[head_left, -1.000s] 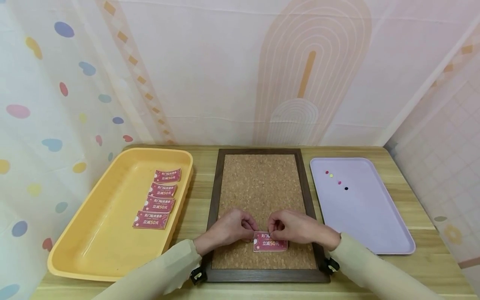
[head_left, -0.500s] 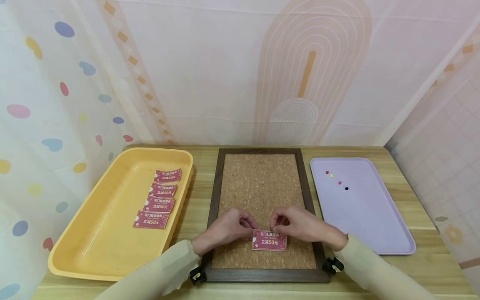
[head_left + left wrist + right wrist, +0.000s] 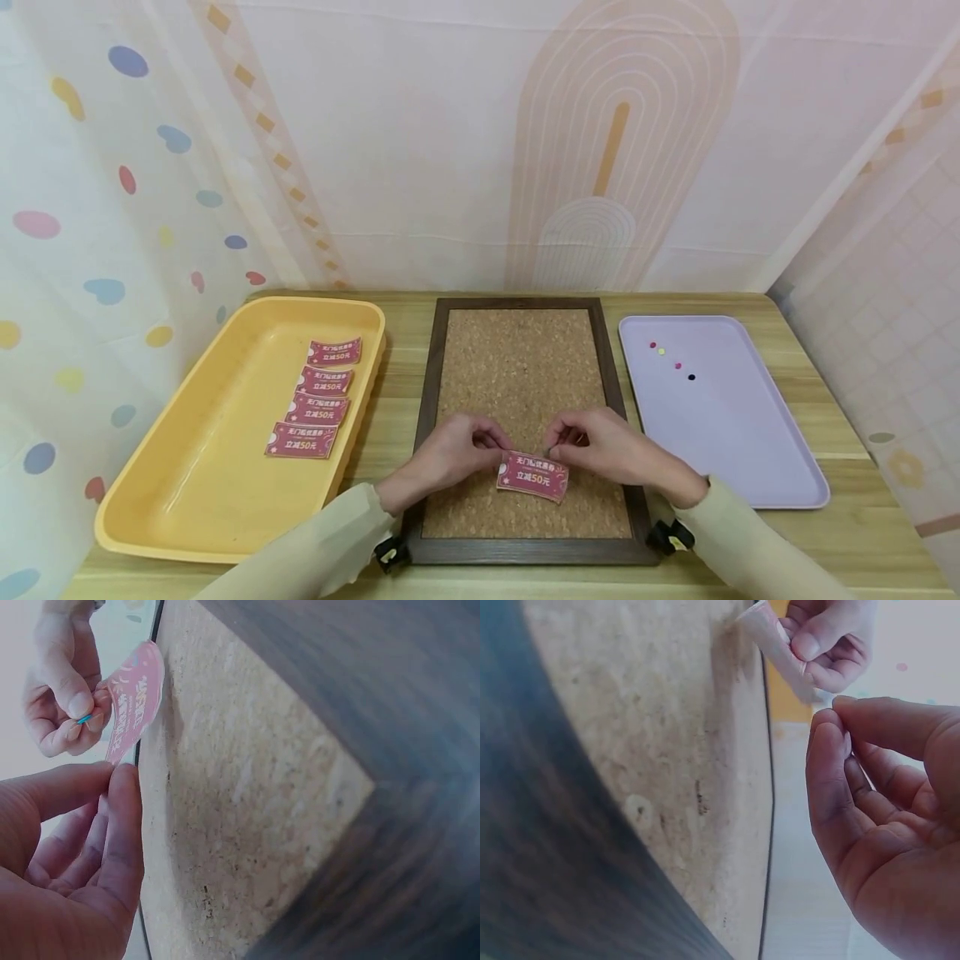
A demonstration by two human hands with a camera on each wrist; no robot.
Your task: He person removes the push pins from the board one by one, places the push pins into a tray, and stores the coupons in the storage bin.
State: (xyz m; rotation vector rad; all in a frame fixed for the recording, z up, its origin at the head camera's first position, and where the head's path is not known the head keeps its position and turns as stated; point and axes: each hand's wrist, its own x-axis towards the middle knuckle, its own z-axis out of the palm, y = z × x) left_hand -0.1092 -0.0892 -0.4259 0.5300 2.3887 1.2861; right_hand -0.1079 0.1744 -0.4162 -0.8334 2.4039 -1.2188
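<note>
My left hand (image 3: 457,454) pinches a red paper coupon (image 3: 531,477) by its upper left corner, between thumb and forefinger. The coupon tilts and bows over the lower part of the cork board (image 3: 525,375); in the left wrist view the bent coupon (image 3: 136,701) stands off the cork. Close to its upper right corner, my right hand (image 3: 603,446) pinches a small teal thumbtack (image 3: 84,718), mostly hidden by the fingertips. In the right wrist view, the right hand (image 3: 885,817) has its thumb and forefinger tips together, beside the coupon's edge.
At left stands a yellow tray (image 3: 202,467) with several matching coupons (image 3: 302,440) in an overlapping column. A lilac tray (image 3: 750,442) at right holds several small coloured tacks (image 3: 678,366). A dark wooden frame (image 3: 525,552) borders the cork. Patterned curtains rise behind the table.
The coupon has shifted slightly left and up and now tilts, its right side lower. My right hand has drawn back a little to the right, off the coupon's printed face.
</note>
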